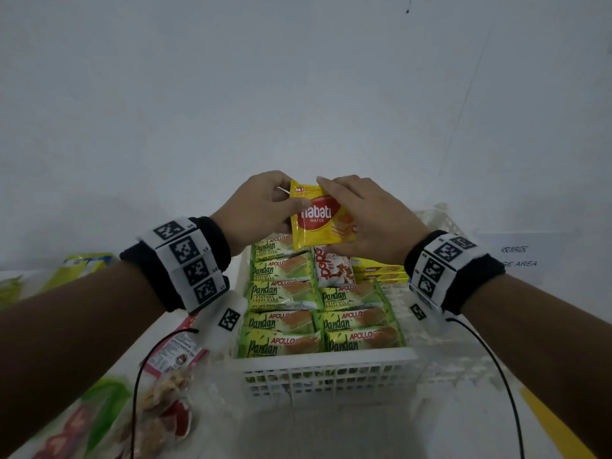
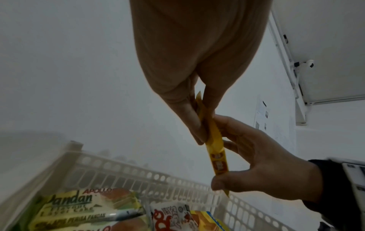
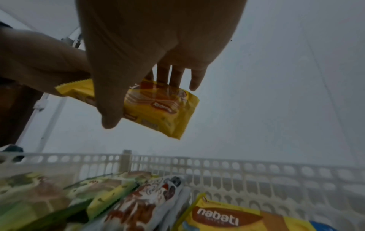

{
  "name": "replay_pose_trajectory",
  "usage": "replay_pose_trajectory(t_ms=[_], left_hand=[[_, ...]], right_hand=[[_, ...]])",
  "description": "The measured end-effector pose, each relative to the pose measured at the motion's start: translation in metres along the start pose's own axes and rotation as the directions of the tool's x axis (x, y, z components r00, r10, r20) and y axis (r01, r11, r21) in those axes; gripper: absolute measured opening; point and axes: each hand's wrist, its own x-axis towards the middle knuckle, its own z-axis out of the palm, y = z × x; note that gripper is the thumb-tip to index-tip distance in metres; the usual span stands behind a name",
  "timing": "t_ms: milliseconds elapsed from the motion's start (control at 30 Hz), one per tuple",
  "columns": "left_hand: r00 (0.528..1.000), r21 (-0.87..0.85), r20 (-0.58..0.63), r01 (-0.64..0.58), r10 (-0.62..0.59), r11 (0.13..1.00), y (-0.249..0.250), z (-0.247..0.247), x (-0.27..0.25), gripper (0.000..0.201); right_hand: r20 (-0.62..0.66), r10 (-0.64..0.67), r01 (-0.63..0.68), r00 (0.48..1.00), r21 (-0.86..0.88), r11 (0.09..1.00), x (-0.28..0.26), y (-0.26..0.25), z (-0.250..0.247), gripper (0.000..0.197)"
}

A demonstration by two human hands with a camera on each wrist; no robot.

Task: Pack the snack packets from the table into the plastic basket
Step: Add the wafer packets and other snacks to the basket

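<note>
Holding a yellow wafer packet (image 1: 319, 217) above the white basket (image 1: 326, 371), left hand (image 1: 256, 210) and right hand (image 1: 371, 220) both pinching its edges. Basket's got rows of green cake packets (image 1: 281, 294), a white snack pack (image 1: 332, 268) and more yellow wafers (image 1: 377, 272); other snack bags (image 1: 165, 385) sit on the surface (image 1: 331, 432) to the left.

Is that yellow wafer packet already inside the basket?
No. Both hands hold the yellow wafer packet in the air above the basket.
</note>
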Motion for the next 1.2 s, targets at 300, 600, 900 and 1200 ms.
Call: replay_pose_trajectory(t_ms=[300,600,900,1200], left_hand=[[0.999,0.602,0.008,-0.044,0.049,0.797,-0.033,-0.026,-0.003,0.059],[0.981,0.649,-0.048,0.175,-0.190,0.740,-0.099,-0.035,-0.013,0.076],[0.970,0.385,-0.070,0.242,-0.233,0.891,-0.118,-0.017,-0.013,0.079],[0.970,0.407,-0.073,0.242,-0.233,0.881,-0.129,-0.023,-0.012,0.067]], right_hand=[[0.129,0.113,-0.104,0.985,-0.080,0.991,-0.009,0.015,0.004,0.106],[0.327,0.337,-0.307,0.883,-0.140,0.941,-0.034,0.062,0.014,0.104],[0.480,0.403,-0.350,0.779,-0.201,0.915,-0.044,0.080,0.028,0.104],[0.471,0.386,-0.329,0.793,-0.202,0.922,-0.037,0.078,0.034,0.075]])
